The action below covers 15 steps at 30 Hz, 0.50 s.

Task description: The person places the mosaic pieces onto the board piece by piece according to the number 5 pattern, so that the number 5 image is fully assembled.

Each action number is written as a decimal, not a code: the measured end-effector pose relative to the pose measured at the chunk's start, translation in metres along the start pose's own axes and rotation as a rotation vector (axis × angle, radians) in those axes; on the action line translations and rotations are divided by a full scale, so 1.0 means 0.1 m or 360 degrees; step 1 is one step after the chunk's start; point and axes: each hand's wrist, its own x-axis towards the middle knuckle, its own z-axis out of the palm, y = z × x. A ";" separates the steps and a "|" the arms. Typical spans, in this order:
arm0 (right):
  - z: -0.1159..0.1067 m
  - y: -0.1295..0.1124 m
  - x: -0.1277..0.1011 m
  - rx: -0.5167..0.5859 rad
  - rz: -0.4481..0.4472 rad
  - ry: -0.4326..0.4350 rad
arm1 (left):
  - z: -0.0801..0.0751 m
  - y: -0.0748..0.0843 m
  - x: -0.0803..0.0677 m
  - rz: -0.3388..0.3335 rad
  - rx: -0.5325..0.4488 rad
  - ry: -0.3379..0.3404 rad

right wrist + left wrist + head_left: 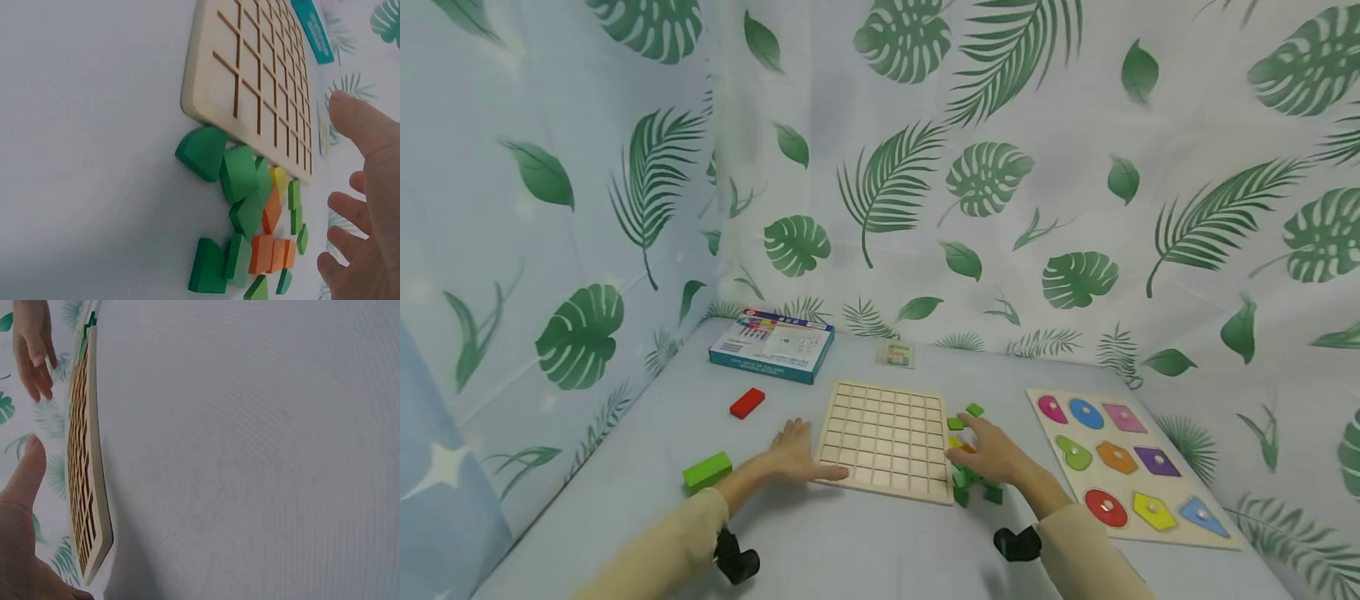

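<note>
A wooden grid board (887,437) with square compartments lies flat in the middle of the table. My left hand (793,457) is at its near left corner, fingers spread and thumb stretched over the near edge. In the left wrist view the thumb points up beside the board (94,456). On the other side, my right hand (994,452) hovers over a heap of small blocks, its fingers relaxed and holding nothing. Green blocks (240,174), orange blocks (262,253) and a yellow block (279,180) lie loosely along the board's right edge, partly hidden by that hand in the head view.
A red block (747,403) and a light green block (707,472) lie left of the board. Behind stand a game box (772,346) and a small flat card (896,355). A shape puzzle with knobbed pieces (1131,483) lies at right. Leaf-printed curtain (1000,317) closes off the back.
</note>
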 end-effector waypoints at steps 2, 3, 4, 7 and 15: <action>0.00 0.07 0.02 0.0028 0.0035 0.0044 | 0.04 -0.01 0.01 0.0031 0.0025 -0.0022; 0.00 0.11 0.03 0.0044 0.0041 0.0063 | 0.05 -0.01 0.01 0.0047 0.0040 -0.0031; 0.00 0.15 0.04 0.0055 0.0041 0.0078 | 0.07 -0.02 0.01 0.0063 0.0057 -0.0041; 0.01 0.24 0.10 0.0151 0.0094 0.0150 | 0.09 -0.05 0.00 0.0106 0.0102 -0.0070; 0.11 0.43 0.36 0.0310 0.0186 0.0373 | 0.09 -0.11 -0.05 0.0136 0.0169 -0.0110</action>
